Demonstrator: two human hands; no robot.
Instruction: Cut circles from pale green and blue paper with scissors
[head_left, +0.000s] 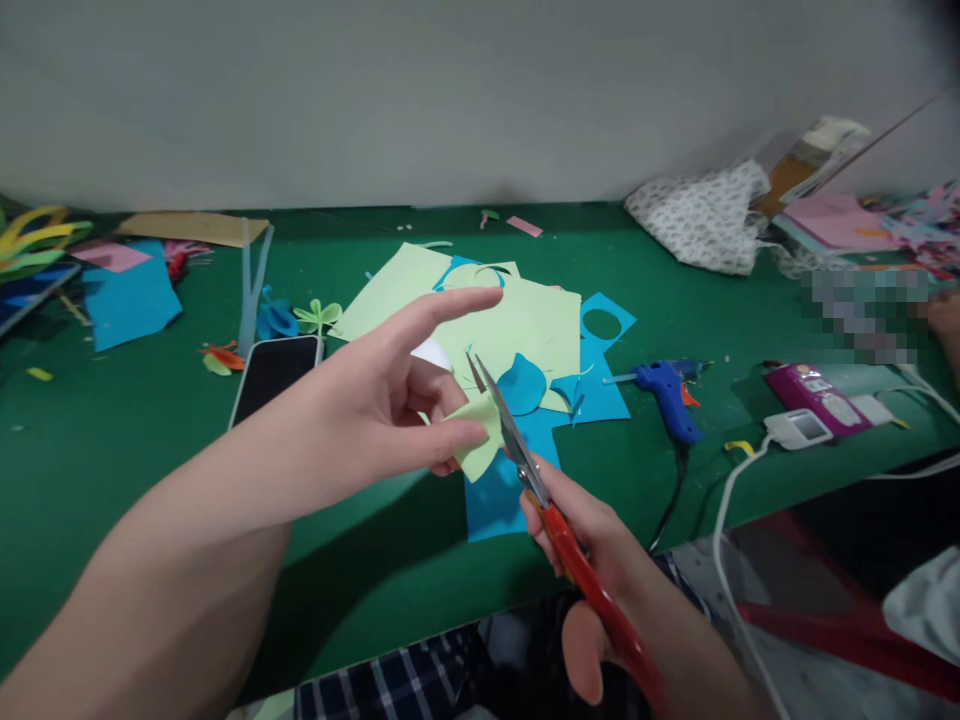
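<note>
Pixelated patch (862,310) at right: contents unreadable. Right hand (626,585) covers the handle loops of the red scissors (574,555). Left hand (375,400) hides part of the green paper piece (480,435) it pinches and one corner of the phone (274,375). Another person's hand (946,325) is cut by the right edge.

We had one view only: a camera worn on the head, which looked forward and down across the green table (112,440) toward its far edge and the grey wall (450,100) behind. It sat close — the left hand (375,410) and the right hand (600,560) filled the middle, just above the near edge.
</note>
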